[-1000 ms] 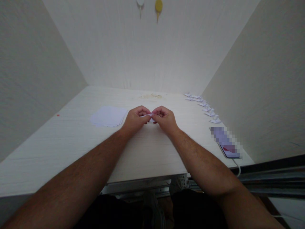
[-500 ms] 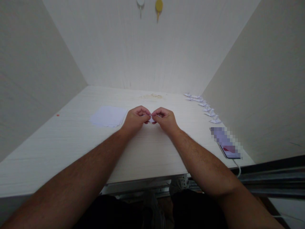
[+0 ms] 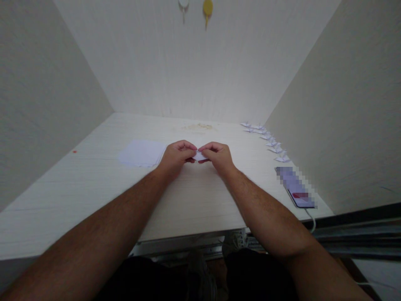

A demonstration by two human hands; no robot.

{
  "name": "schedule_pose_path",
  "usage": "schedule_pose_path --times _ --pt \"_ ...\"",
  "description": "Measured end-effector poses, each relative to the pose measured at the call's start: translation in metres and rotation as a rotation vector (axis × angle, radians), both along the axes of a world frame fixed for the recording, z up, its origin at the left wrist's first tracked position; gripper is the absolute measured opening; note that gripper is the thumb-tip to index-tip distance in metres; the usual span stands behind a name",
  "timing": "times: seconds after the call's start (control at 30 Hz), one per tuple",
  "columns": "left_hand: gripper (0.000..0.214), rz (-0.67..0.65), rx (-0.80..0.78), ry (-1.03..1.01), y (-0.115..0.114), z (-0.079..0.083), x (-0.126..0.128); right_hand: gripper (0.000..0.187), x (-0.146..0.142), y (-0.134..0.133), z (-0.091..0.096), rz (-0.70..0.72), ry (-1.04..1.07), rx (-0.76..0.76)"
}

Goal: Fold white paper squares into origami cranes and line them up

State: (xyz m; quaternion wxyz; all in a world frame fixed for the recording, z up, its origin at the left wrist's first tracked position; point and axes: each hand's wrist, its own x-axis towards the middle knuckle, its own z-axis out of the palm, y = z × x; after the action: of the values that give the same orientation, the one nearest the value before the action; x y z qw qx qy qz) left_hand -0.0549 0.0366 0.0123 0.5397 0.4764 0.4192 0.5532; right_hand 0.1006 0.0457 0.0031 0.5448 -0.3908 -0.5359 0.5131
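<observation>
My left hand (image 3: 176, 156) and my right hand (image 3: 218, 156) meet at the middle of the pale wooden table (image 3: 94, 196). Both are curled, fingertips pinched on a small folded piece of white paper (image 3: 198, 155) held between them just above the tabletop. Most of the paper is hidden by my fingers. A flat stack of white paper squares (image 3: 142, 152) lies just left of my left hand.
A row of several small folded paper figures (image 3: 268, 140) runs along the right wall. A phone (image 3: 296, 187) with a white cable lies near the table's right front corner. Walls close in on three sides. Two hooks (image 3: 207, 8) hang on the back wall.
Both hands stay together on the paper; the fingers have shifted slightly and a little more of the white paper shows between them.
</observation>
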Motion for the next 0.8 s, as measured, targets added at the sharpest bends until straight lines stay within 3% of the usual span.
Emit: schedule_pose_path --times 0.37,0.8 --pt "0.022 0.007 -0.048 0.006 0.001 0.0003 -0.0007 0.01 0.0001 0.0003 -0.0013 -0.006 -0.086 0.034" --pt "0.025 0.073 0.032 0.16 0.0008 -0.0009 0.0005 0.02 -0.0048 0.0004 0.0014 -0.044 -0.042 -0.012"
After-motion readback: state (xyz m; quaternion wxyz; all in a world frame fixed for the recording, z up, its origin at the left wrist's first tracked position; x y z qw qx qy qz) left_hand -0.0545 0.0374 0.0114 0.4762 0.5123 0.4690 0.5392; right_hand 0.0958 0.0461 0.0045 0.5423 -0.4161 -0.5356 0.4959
